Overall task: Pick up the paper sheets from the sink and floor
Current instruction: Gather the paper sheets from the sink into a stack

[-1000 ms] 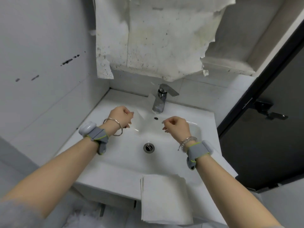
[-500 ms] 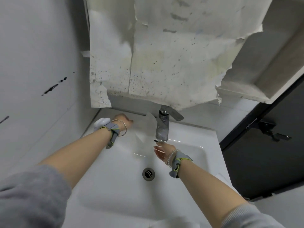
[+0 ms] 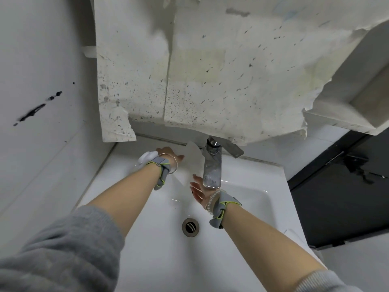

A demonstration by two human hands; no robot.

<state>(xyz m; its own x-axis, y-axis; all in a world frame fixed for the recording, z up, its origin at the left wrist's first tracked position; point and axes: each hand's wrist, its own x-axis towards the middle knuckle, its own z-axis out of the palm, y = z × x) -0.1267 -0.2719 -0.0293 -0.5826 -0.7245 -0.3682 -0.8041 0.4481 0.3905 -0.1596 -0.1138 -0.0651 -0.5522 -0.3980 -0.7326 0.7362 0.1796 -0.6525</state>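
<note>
both hands' grip (image 3: 171, 155) on paper sheet (image 3: 192, 163), beside faucet (image 3: 212, 169)

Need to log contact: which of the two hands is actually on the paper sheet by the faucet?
The left hand: its fingers meet the paper sheet left of the faucet. The right hand is open beneath the spout, palm up, apparently not gripping it.

White sink (image 3: 147, 239); white paper sheet (image 3: 192, 163) between hands; silver faucet (image 3: 212, 169) above right hand (image 3: 199, 191); grey wristband with yellow-green edging (image 3: 161, 168) behind left hand (image 3: 168, 153).
</note>
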